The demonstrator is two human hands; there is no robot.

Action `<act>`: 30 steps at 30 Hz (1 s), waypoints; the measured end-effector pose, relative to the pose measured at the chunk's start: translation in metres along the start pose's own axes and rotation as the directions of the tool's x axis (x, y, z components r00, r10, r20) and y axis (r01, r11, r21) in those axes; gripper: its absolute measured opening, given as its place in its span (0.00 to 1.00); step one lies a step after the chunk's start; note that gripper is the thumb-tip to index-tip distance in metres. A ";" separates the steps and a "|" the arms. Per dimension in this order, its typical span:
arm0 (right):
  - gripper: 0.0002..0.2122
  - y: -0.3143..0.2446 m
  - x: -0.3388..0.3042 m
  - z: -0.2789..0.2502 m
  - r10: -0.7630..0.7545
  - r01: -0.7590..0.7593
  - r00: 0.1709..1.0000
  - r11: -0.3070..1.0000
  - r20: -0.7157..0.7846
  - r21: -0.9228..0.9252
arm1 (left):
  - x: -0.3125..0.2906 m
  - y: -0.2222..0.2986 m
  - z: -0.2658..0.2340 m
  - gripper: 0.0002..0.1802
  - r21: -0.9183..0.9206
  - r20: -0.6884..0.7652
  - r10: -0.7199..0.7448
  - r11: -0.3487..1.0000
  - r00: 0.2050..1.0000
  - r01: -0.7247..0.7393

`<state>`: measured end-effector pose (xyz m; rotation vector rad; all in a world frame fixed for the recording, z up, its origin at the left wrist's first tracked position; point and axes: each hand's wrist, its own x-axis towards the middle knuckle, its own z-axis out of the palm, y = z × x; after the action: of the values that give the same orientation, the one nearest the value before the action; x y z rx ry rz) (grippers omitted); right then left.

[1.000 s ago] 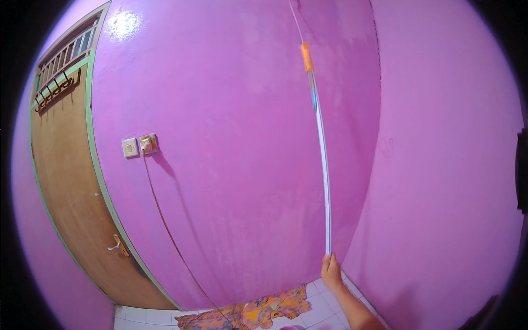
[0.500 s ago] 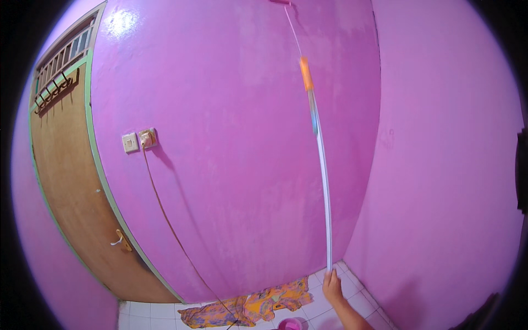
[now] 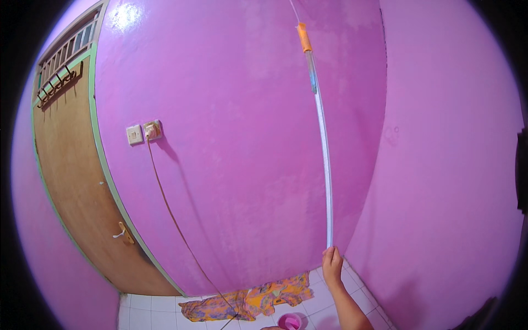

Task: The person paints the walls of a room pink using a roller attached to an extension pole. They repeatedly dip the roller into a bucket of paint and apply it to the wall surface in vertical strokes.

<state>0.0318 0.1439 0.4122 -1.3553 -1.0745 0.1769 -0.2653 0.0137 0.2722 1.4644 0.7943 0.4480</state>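
Note:
My right hand is wrapped around the lower end of a long, pale extension pole. At the pole's upper end is the orange handle of a paint roller, joined by a clear and bluish wrapped section. The roller's thin metal rod runs out past the top edge, so the roller head is hidden now. Behind the pole stands a pink-purple wall with uneven, darker patches. My left hand cannot be made out; only a small skin-coloured sliver shows at the lower edge.
A pink bucket stands on the white tiled floor beside a crumpled orange-purple patterned cloth. A brown cord hangs from the wall socket beside a light switch. The brown door is at left; another wall at right.
My right hand and the pole have moved up in view. The pink roller head, visible at the top earlier, has passed out of the picture. The view has also shifted slightly.

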 end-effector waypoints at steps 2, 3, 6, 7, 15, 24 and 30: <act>0.17 0.009 -0.014 -0.003 0.024 -0.023 0.999 0.999 0.022 -0.050 | 0.001 -0.002 -0.001 0.15 -0.011 0.011 0.004 1.000 1.000 -0.004; 0.17 0.015 -0.026 -0.010 0.065 -0.061 0.997 0.995 0.049 -0.085 | 0.001 -0.003 -0.001 0.15 -0.018 0.022 0.010 1.000 1.000 -0.009; 0.17 0.049 -0.066 -0.019 0.124 -0.100 0.986 0.975 0.112 -0.200 | 0.005 -0.007 -0.002 0.15 -0.036 0.046 0.024 0.999 0.999 -0.022; 0.17 0.064 -0.084 -0.023 0.145 -0.115 0.982 0.967 0.123 -0.227 | 0.007 -0.008 -0.002 0.15 -0.039 0.051 0.022 0.999 0.998 -0.020; 0.20 0.130 -0.198 -0.056 0.342 -0.260 0.901 0.918 0.268 -0.299 | 0.014 -0.014 -0.004 0.15 0.029 0.054 0.046 0.998 0.997 -0.048; 0.16 0.019 -0.043 0.007 0.020 0.003 0.990 0.986 0.136 -0.166 | 0.013 -0.007 0.002 0.15 0.028 0.056 0.067 0.997 0.996 -0.069; 0.17 0.015 -0.043 0.021 0.034 -0.002 0.991 0.971 0.129 -0.238 | 0.013 -0.023 0.000 0.15 0.009 0.040 0.045 0.999 0.998 -0.045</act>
<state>0.0005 0.1342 0.3741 -1.5866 -1.2246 0.1565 -0.2607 0.0206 0.2470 1.4981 0.7345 0.4484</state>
